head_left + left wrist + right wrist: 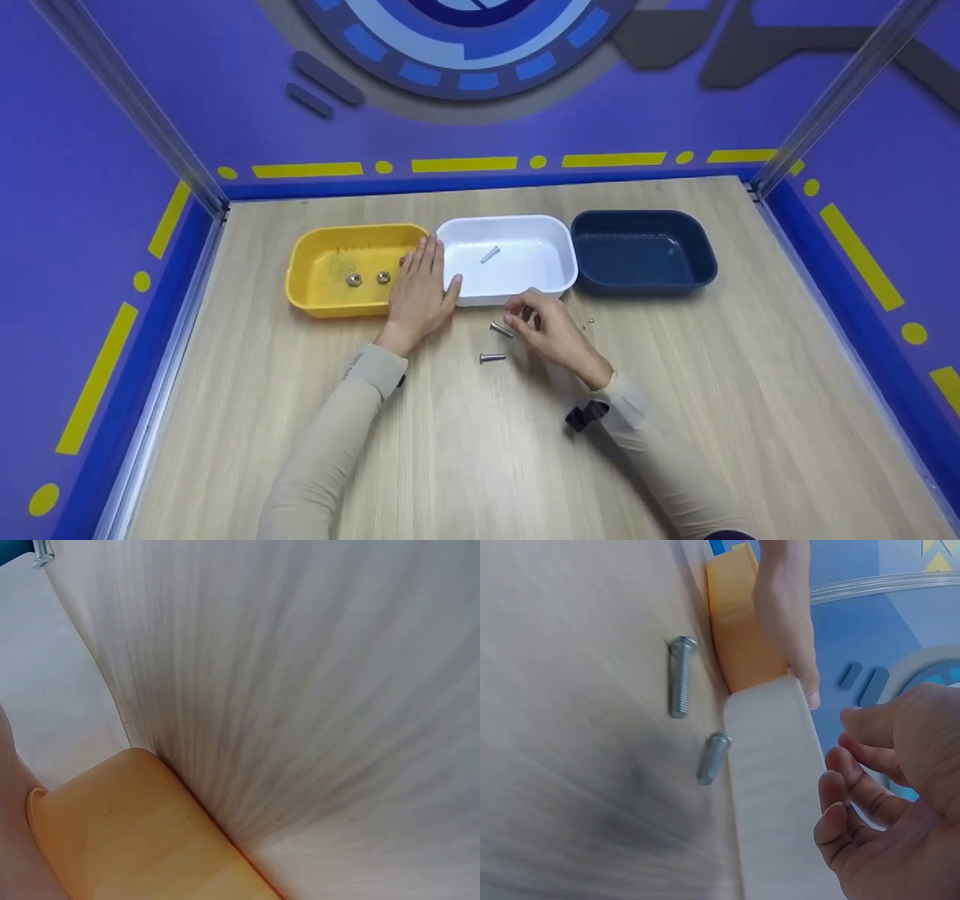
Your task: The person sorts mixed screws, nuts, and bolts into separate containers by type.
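My left hand (418,296) lies with straight fingers over the touching rims of the yellow bin (300,300) and the white bin (510,298), thumb on the white side. In front of the white bin, my right hand (553,330) hovers with loosely bent fingers; the right wrist view shows nothing between thumb and fingertips. Two metal bolts lie on the table just left of it: one bolt (501,330) near its fingertips, another bolt (492,358) closer to me. A smaller screw (490,254) lies inside the white bin. Metal nuts (354,280) sit in the yellow bin, one partly covered by my left fingers.
A dark blue bin (645,289) stands right of the white one, completing a row. Tiny brass-coloured pieces (591,321) lie on the wooden table (480,450) beyond my right hand. Blue-purple panels (480,142) with metal posts close off the back and sides.
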Demonstrator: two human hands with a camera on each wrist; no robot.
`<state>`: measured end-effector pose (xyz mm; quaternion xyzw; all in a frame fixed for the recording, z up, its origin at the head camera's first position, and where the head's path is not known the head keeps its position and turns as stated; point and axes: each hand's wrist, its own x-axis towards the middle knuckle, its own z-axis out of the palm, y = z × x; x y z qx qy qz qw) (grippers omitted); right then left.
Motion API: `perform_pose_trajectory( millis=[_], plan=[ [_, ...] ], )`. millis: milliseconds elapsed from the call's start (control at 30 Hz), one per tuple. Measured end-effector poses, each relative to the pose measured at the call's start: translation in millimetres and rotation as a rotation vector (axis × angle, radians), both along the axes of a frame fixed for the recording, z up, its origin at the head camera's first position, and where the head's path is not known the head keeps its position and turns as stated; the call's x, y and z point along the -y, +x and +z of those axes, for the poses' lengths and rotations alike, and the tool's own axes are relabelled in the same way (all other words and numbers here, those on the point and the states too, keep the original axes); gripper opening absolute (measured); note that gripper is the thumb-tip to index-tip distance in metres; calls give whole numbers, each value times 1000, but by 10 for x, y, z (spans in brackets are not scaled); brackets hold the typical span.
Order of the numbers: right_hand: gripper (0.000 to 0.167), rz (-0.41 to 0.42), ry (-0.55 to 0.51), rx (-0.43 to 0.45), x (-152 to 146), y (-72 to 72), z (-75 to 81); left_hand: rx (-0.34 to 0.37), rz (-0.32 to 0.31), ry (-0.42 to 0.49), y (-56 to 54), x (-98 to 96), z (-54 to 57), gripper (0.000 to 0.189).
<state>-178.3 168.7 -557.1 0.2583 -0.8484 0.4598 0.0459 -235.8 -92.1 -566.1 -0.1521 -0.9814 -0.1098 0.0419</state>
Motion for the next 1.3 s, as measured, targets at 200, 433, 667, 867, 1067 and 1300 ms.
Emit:
perform_pose_trajectory(
  millis=[200, 433, 667, 867, 1067, 1300],
  plan=[
    [14, 27, -25, 35, -10, 97, -125, -7, 5, 8, -7, 0, 5, 78],
    [13, 48, -23, 107, -6, 172, -219, -21, 3, 26, -12, 4, 4, 80],
    [13, 54, -11, 200, 16, 228, -301, -8, 5, 23, -11, 4, 8, 81],
    [12, 72, 19, 219, 36, 253, -347, -14, -13, 39, -22, -6, 17, 80],
    [10, 79, 70, 199, 49, 273, -373, -14, -7, 31, -20, -11, 0, 81],
    [13, 85, 125, 156, 74, 279, -418, -10, 1, 24, -9, -8, -11, 81]
  ],
)
